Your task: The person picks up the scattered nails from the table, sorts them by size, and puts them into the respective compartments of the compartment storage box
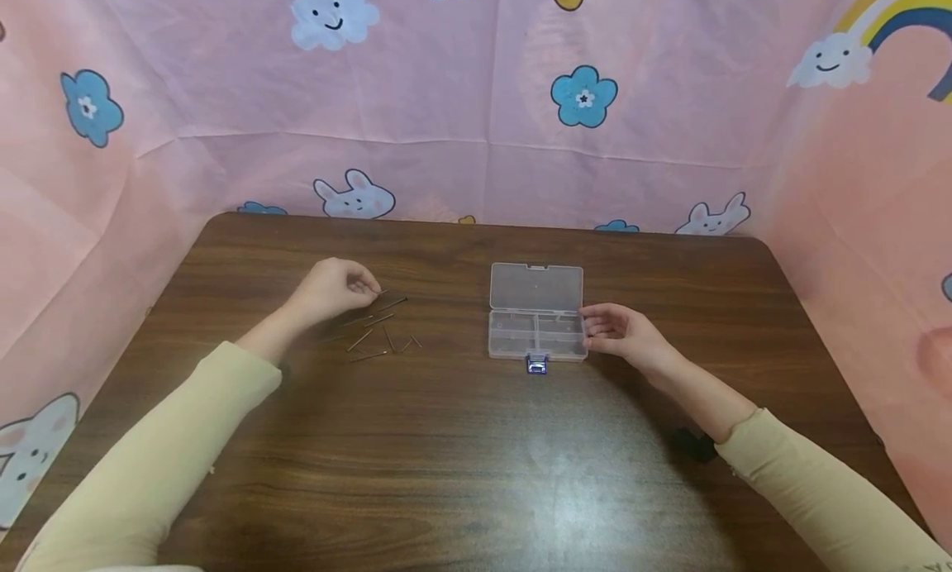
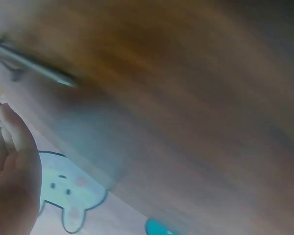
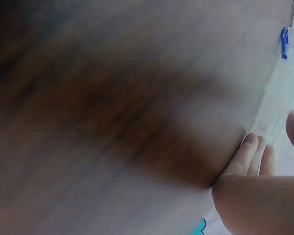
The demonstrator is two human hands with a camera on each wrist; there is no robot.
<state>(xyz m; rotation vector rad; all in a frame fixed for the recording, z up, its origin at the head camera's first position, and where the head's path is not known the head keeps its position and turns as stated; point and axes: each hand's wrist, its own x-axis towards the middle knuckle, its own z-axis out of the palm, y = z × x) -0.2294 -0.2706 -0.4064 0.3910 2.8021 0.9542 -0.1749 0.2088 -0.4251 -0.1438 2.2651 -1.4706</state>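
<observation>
Several thin metal nails [image 1: 361, 340] lie scattered on the left half of the brown table. Over the far end of this group, my left hand [image 1: 335, 289] has its fingertips together at a short thin nail [image 1: 383, 292], which it seems to pinch. In the left wrist view a nail [image 2: 36, 64] appears blurred beyond the fingers. A clear plastic box [image 1: 537, 359] stands with its lid [image 1: 536, 288] raised and its compartments facing up. My right hand [image 1: 625, 334] touches the box's right end, fingers fairly straight and thumb apart from them.
The wooden table [image 1: 416, 440] reaches to pink patterned cloth [image 1: 446, 101] at the back and sides. A blue-purple latch [image 1: 537, 364] hangs at the box's front. A dark object [image 1: 694, 445] lies beneath the right forearm.
</observation>
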